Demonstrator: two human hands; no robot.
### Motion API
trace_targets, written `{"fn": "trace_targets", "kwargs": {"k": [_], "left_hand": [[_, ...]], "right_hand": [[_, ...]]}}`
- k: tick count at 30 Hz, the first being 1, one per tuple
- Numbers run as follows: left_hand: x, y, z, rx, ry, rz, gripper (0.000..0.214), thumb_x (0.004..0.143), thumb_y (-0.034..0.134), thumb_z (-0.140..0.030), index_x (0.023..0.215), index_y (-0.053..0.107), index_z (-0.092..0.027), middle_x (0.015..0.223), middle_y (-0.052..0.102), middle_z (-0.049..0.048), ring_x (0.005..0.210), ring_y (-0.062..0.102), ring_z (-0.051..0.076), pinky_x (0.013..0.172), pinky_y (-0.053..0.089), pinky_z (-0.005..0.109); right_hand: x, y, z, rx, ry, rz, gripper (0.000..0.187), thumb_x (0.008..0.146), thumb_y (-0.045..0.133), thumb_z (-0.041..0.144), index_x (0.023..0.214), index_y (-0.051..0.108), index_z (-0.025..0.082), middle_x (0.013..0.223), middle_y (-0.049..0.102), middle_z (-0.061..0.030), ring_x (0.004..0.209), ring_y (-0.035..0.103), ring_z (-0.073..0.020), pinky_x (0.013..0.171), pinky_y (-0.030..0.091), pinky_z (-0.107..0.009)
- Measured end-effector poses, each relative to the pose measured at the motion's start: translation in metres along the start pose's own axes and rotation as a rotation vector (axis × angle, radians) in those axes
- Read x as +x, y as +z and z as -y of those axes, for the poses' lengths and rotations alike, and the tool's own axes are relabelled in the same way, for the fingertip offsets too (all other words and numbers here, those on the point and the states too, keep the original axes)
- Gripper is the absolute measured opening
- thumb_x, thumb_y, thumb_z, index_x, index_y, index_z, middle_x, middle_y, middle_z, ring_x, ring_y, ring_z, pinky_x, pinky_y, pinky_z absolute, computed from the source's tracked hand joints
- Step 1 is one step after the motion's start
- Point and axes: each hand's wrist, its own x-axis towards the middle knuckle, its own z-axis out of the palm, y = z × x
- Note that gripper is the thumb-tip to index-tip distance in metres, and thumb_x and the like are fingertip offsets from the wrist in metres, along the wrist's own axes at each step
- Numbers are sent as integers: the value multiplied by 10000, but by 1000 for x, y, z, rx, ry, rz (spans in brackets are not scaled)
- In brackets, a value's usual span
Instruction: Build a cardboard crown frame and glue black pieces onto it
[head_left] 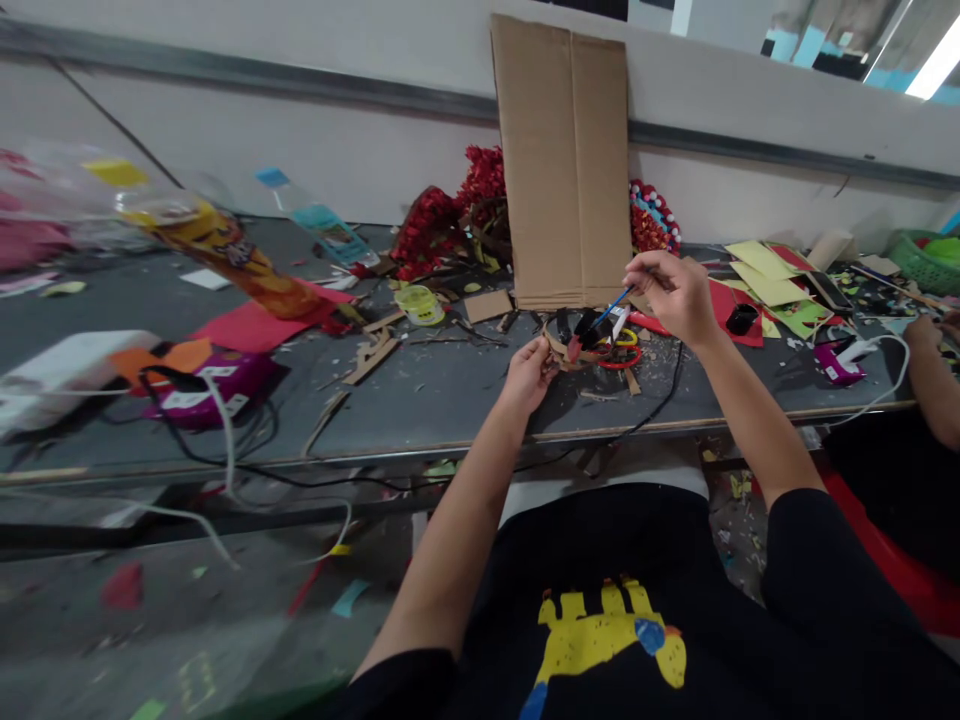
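My left hand (531, 374) pinches the edge of a curved brown cardboard piece (556, 348) just above the table. My right hand (673, 292) is raised to its right, fingers closed around a thin blue-handled brush (616, 303) that slants down and left. The brush's lower end is over the cardboard, by a reddish patch (574, 348); whether they touch I cannot tell. Behind and beside them lie scissors with yellow and red loops (626, 350) and some dark pieces that are hard to make out.
A tall cardboard sheet (566, 170) leans on the wall. Red tinsel-like decorations (480, 190), a small yellow tub (420, 305), bottles (232, 255) and coloured paper (761, 270) stand or lie about. A black cable (664, 400) crosses the table edge. Another person's hand (924, 335) is at far right.
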Motion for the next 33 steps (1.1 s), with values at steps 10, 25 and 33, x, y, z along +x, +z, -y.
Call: {"fn": "trace_targets", "kwargs": {"k": [10, 25, 33], "left_hand": [[4, -3, 3, -19, 16, 46, 383, 574, 816, -385, 648, 527, -145, 478, 450, -74, 384, 355, 10, 345, 245, 109], [3, -1, 2, -2, 10, 13, 300, 670, 765, -347, 670, 544, -144, 496, 472, -64, 401, 398, 16, 370, 293, 102], [2, -1, 2, 8, 8, 27, 304, 695, 748, -346, 647, 532, -138, 495, 461, -57, 392, 372, 18, 352, 250, 114]], "right_hand": [[11, 13, 6, -54, -36, 140, 212, 883, 498, 369, 870, 616, 193, 745, 634, 17, 680, 599, -73, 672, 472, -207], [17, 6, -4, -19, 32, 71, 268, 867, 516, 458, 967, 617, 230, 793, 618, 11, 753, 620, -97, 724, 523, -244], [16, 9, 1, -78, 27, 123, 217, 860, 539, 406, 894, 640, 216, 807, 660, -5, 780, 645, -122, 766, 524, -260]]}}
